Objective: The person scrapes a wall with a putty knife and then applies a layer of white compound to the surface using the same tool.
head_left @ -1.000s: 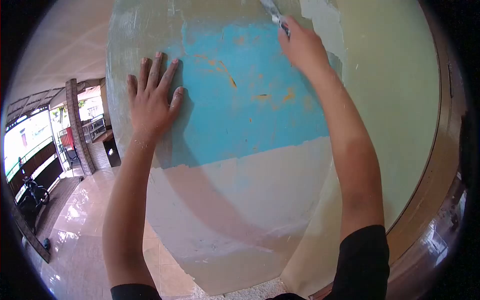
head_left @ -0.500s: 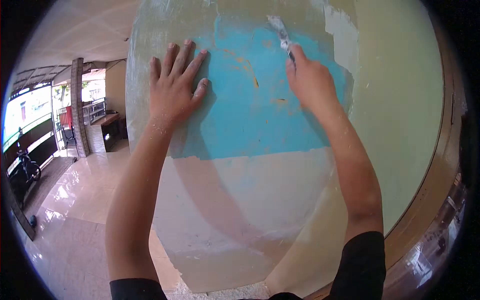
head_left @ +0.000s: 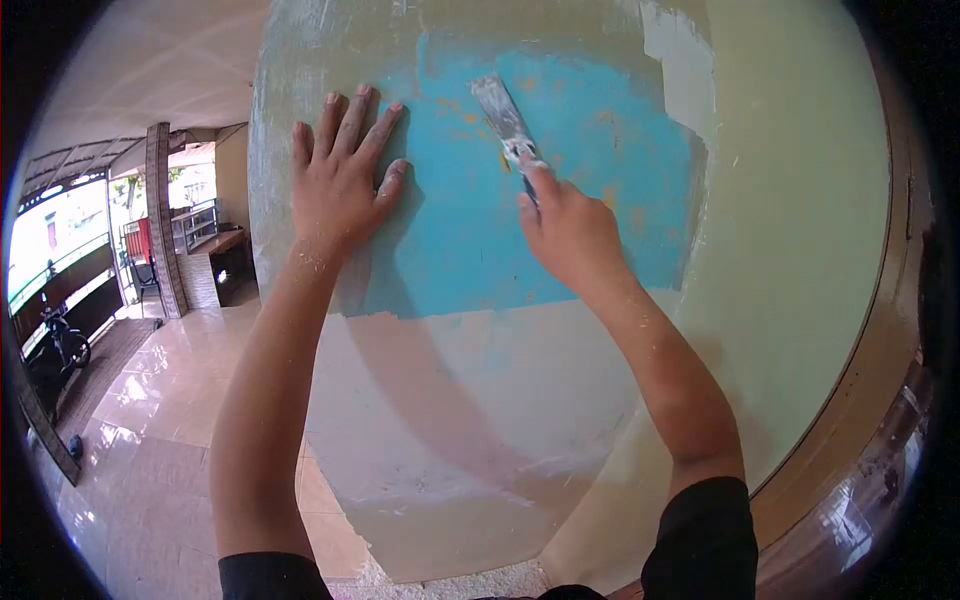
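Note:
My left hand [head_left: 340, 190] lies flat on the wall with its fingers spread, at the left edge of a blue patch [head_left: 450, 250]. In my right hand [head_left: 575, 230] is a scraper [head_left: 503, 118], its blade whitish and smeared, its tip on the upper middle of the blue patch. Orange marks show around the blade. Below the blue lies a pale pinkish area [head_left: 480, 390] of wall, crossed by the shadow of my left arm. A light grey bare spot [head_left: 682, 70] is at the upper right, beside green paint [head_left: 800, 200].
A brown wooden frame [head_left: 850, 390] borders the wall on the right. To the left are a shiny tiled floor [head_left: 170, 400], a pillar [head_left: 165, 220], a red chair [head_left: 138, 240] and a parked motorbike [head_left: 65, 335]. Whitish debris [head_left: 490, 580] lies along the wall's base.
The scraper in my right hand has moved left and down across the blue patch, and more of its blade shows. My left hand stays on the wall. The view has shifted slightly.

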`<state>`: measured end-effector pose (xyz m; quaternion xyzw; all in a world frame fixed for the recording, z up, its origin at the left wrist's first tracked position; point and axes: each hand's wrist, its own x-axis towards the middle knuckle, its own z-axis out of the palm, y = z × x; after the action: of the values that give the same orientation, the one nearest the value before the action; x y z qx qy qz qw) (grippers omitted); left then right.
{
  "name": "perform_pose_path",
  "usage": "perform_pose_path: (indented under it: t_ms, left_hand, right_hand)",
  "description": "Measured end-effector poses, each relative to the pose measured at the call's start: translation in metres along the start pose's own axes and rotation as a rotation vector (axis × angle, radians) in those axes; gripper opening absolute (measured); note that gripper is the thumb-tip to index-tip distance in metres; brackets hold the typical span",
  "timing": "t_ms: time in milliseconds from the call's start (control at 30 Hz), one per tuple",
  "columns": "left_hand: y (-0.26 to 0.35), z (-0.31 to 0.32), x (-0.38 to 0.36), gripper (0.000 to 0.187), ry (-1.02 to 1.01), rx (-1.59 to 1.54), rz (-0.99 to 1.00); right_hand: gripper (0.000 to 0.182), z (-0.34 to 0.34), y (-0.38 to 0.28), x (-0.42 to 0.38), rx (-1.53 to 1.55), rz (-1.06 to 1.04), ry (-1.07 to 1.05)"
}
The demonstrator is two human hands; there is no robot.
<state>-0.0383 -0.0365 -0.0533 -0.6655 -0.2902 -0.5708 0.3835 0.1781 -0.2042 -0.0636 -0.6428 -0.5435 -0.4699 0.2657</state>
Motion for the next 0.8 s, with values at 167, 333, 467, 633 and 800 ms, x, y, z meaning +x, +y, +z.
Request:
perform_pose_path:
  t_ms: [167, 333, 467, 633, 800]
  left_hand:
    - [0.002, -0.001, -0.001, 0.064, 0.001, 0.0, 0.004]
    - [0.001, 0.003, 0.0, 0.062, -0.001, 0.038, -0.016]
    - [-0.002, 0.002, 0.002, 0.062, 0.011, 0.052, -0.014]
    - [-0.01, 0.003, 0.008, 0.062, 0.028, 0.061, -0.004]
    - [-0.014, 0.003, 0.007, 0.062, 0.029, 0.082, -0.002]
  right_hand:
    - [0.033, -0.005, 0.071, -0.01, 0.023, 0.078, 0.076]
    - [0.041, -0.016, 0.085, -0.011, 0.385, 0.042, 0.087]
    - [0.041, -0.007, 0.096, -0.012, 0.646, 0.035, 0.111]
    - [0.037, -0.001, 0.103, -0.007, 0.768, 0.329, 0.037]
    - [0.037, -0.004, 0.105, -0.004, 0.793, 0.47, -0.098]
